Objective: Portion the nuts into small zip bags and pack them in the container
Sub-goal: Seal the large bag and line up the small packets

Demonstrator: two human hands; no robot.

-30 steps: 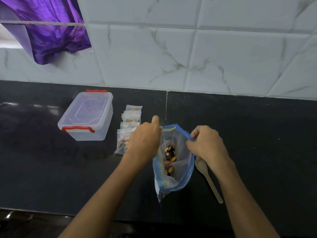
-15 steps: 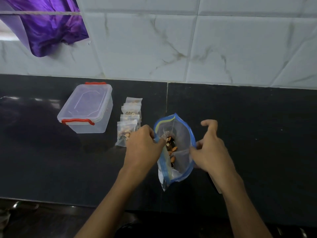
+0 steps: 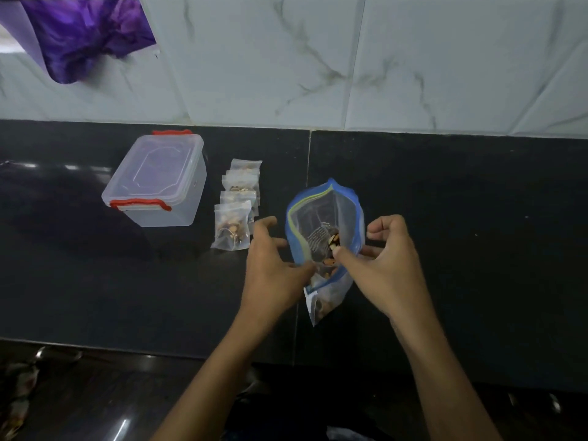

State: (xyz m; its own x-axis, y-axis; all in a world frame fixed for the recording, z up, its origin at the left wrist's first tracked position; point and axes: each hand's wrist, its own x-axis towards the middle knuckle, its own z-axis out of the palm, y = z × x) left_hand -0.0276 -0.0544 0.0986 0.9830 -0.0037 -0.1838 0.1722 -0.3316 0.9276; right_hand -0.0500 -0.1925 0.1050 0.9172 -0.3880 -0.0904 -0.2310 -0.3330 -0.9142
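Holding the big zip bag upright on the black counter, I keep its blue-edged mouth gaping between both hands. My left hand curls against the bag's left side, thumb pressed to the plastic lower down. My right hand pinches the right edge, thumb inside the opening and fingers bent behind it. A few nuts show through the clear plastic near my right thumb. Left of the bag, four small filled bags lie overlapping in a row. Further left stands the clear container, its lid on and red clips down
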